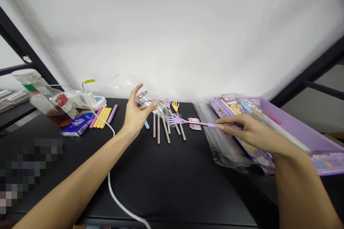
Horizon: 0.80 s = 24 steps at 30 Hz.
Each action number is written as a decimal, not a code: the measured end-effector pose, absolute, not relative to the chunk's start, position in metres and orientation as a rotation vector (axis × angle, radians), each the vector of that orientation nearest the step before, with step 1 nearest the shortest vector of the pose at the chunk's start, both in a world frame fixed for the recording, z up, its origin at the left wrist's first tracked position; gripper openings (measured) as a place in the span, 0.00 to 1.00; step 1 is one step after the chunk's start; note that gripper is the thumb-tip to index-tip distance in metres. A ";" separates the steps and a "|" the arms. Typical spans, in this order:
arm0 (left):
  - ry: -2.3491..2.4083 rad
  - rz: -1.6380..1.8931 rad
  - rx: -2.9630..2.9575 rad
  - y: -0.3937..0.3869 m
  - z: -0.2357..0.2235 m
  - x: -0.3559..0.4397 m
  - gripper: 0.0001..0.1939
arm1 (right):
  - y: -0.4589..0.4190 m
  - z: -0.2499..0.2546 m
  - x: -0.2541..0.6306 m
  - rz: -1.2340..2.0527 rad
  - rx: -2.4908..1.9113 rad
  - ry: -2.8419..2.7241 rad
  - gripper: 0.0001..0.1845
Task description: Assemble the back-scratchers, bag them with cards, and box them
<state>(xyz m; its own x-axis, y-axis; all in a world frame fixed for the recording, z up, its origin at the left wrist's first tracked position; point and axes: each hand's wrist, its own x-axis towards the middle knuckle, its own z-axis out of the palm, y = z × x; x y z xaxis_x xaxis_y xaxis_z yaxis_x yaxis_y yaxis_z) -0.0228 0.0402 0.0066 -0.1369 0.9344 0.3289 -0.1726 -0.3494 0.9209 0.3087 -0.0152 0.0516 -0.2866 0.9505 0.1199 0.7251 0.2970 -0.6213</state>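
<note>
My right hand (242, 128) grips a purple back scratcher (200, 123) by its handle. Its hand-shaped head points left, level with the opening of a clear plastic sleeve (147, 102). That sleeve is pinched between the thumb and fingers of my left hand (137, 109) and trails up to the left. Beneath and behind lie several metal rods (158, 128) with yellow, purple and blue scratcher heads. A blue handle (146, 125) shows beside my left hand. Near the rods is a small pink card (194, 123).
At right, a purple box (295, 125) holds packaged scratchers, with clear plastic sleeves (223, 146) beside it. To the left are several coloured handles (103, 117), a blue tissue pack (78, 123), a bottle (51, 102) and a power strip (99, 101). A white cable (114, 193) crosses the black table.
</note>
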 end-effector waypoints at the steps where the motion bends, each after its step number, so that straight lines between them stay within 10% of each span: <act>1: 0.954 1.627 1.236 0.040 0.007 -0.022 0.44 | -0.014 0.052 0.309 0.614 -1.513 -2.120 0.19; 24: 0.868 1.656 1.107 0.030 0.002 -0.009 0.39 | -0.014 0.054 0.301 0.607 -1.490 -2.065 0.20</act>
